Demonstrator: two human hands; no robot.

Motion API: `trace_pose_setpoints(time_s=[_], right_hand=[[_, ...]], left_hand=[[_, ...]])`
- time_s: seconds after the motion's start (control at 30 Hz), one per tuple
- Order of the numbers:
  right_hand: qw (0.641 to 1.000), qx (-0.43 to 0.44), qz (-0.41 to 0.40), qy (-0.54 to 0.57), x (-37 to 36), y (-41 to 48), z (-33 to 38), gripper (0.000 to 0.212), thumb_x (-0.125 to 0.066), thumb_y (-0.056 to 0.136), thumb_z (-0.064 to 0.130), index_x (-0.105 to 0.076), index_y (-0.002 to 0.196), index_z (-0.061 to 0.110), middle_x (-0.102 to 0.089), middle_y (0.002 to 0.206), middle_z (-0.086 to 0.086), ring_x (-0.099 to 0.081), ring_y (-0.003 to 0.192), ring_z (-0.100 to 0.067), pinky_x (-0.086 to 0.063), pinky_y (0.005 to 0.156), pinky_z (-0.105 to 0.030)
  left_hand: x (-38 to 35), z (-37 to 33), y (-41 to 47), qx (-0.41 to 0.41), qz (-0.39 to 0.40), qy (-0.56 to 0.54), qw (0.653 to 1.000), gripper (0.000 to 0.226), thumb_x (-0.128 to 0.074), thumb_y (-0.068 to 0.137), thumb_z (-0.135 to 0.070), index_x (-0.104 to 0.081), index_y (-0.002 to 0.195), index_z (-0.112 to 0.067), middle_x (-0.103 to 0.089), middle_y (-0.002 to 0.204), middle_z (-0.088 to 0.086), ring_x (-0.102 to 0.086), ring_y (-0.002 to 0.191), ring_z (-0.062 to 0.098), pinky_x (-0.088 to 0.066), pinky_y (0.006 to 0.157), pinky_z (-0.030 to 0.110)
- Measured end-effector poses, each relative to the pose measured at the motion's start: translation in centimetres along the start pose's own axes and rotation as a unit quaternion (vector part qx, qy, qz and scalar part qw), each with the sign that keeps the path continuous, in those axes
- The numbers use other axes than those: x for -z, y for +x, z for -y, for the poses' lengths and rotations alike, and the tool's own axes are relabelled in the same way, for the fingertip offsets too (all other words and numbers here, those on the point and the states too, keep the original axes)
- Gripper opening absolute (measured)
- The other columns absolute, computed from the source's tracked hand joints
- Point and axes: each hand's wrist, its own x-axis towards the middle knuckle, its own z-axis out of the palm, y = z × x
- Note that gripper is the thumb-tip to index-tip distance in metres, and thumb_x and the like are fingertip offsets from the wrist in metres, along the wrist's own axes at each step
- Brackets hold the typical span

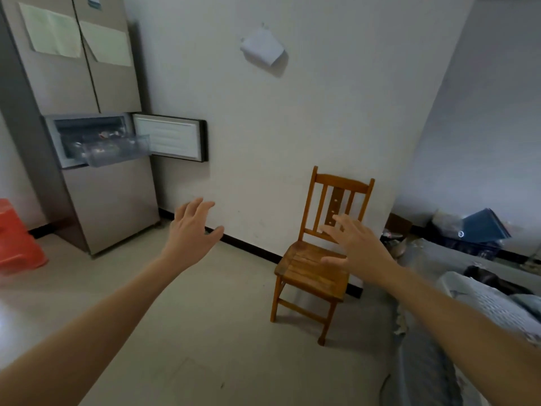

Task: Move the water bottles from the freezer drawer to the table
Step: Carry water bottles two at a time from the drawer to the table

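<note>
Hands empty, fingers spread: left hand, right hand. Freezer drawer already pulled out (contents blurry); step closer, grab one bottle per hand.

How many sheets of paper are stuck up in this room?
3. Two sheets hang on the fridge's upper doors, one on the left door and one on the right door. A third is pinned to the wall above the chair. Others may be out of view.
</note>
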Motion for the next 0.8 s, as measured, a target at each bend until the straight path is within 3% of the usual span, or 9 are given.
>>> trace_pose_setpoints(time_s=[0.17, 0.37, 0.6, 0.8], right_hand=[[0.999, -0.029, 0.011, 0.017, -2.4, 2.5, -5.6, 0.07, -0.048, 0.085, 0.056, -0.021, 0.144, 0.029, -0.014, 0.154, -0.003, -0.01, 0.142, -0.022, -0.014, 0.115, -0.042], [0.999, -0.028, 0.007, 0.025, -4.0, 7.8, -13.7, 0.067, -0.047, 0.087, 0.054, -0.021, 0.143, 0.028, -0.014, 0.154, -0.003, -0.011, 0.142, -0.022, -0.015, 0.116, -0.042], [0.997, 0.042, -0.001, 0.057, -5.9, 17.5, -21.5, 0.067, -0.046, 0.087, 0.054, -0.022, 0.143, 0.029, -0.015, 0.154, -0.003, -0.011, 0.142, -0.022, -0.016, 0.114, -0.041], [0.982, 0.127, -0.036, 0.138, -7.3, 24.4, -22.9, 0.061, -0.05, 0.089, 0.045, -0.029, 0.142, 0.023, -0.024, 0.151, -0.006, -0.018, 0.14, -0.021, -0.018, 0.113, -0.036]], left_hand=[[-5.8, -2.1, 4.7, -0.005, 0.038, 0.01, 0.999, 0.057, -0.057, 0.088, -0.029, -0.035, 0.138, -0.015, -0.026, 0.15, 0.008, -0.012, 0.139, 0.026, -0.018, 0.11, 0.038], [-11.4, -5.7, 10.2, 0.01, 0.026, 0.014, 1.0, 0.058, -0.059, 0.086, -0.027, -0.037, 0.137, -0.013, -0.029, 0.149, 0.01, -0.016, 0.138, 0.029, -0.018, 0.11, 0.038], [-14.8, -8.0, 16.8, 0.071, -0.031, 0.031, 0.997, 0.057, -0.06, 0.086, -0.024, -0.038, 0.136, -0.009, -0.032, 0.147, 0.012, -0.021, 0.136, 0.031, -0.019, 0.11, 0.04], [-16.1, -7.2, 17.9, 0.143, -0.05, 0.059, 0.987, 0.056, -0.061, 0.085, -0.021, -0.04, 0.135, -0.009, -0.036, 0.144, 0.013, -0.026, 0.134, 0.031, -0.018, 0.11, 0.038]])
